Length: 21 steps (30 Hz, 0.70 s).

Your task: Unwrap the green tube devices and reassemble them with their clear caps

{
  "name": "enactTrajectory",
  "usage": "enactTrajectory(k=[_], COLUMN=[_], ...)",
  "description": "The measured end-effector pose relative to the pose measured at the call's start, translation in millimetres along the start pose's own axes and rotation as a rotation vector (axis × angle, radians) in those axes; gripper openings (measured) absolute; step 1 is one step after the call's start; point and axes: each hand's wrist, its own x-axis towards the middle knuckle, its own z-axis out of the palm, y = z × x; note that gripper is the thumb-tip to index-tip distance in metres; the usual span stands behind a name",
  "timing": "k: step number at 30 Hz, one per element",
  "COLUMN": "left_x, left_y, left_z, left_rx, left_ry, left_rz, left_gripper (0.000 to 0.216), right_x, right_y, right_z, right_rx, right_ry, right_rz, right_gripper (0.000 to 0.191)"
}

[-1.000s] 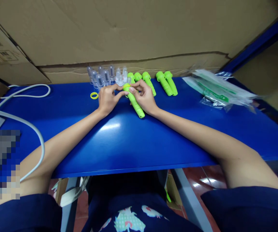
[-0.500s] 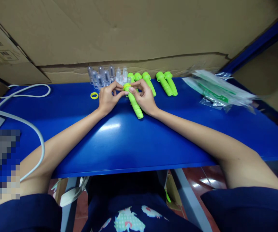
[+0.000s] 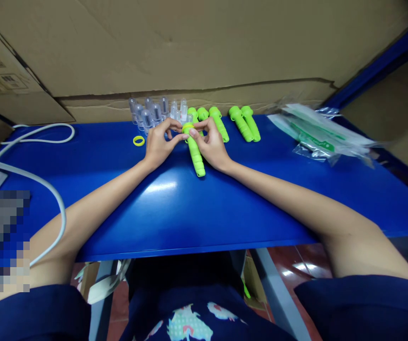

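Observation:
Both hands meet at the head of a lime-green plastic flashlight body (image 3: 195, 154) that rests slanted on the blue table (image 3: 190, 208). My left hand (image 3: 158, 144) pinches the head end from the left with thumb and fingertips. My right hand (image 3: 211, 144) grips the same head from the right, its palm beside the shaft. A yellow ring seems to sit at the head between the fingertips, mostly hidden. Behind my hands stand several clear plastic parts (image 3: 150, 113) and more green flashlight bodies (image 3: 241, 123) lying in a row.
A loose yellow ring (image 3: 138, 140) lies left of my left hand. Clear plastic bags (image 3: 317, 132) are piled at the right. A white cable (image 3: 40, 182) loops over the table's left side. Cardboard boxes (image 3: 190, 47) wall off the back.
The held flashlight's tail has swung slightly left and toward me, so it points more straight down the table. Both hands stayed at its head, fingers shifting a little.

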Motion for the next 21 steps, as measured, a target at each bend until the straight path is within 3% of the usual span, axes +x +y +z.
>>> enactTrajectory(k=[13, 21], left_x=[1, 4], left_y=[4, -9], left_z=[-3, 2], left_rx=[-0.032, -0.164], left_ry=[0.008, 0.028], left_rz=[0.083, 0.003], left_gripper=[0.031, 0.043], right_x=[1, 1], right_y=[5, 1], right_z=[2, 4], right_rx=[0.081, 0.164], right_ry=[0.014, 0.042], right_rz=[0.016, 0.09], right_gripper=[0.063, 0.069])
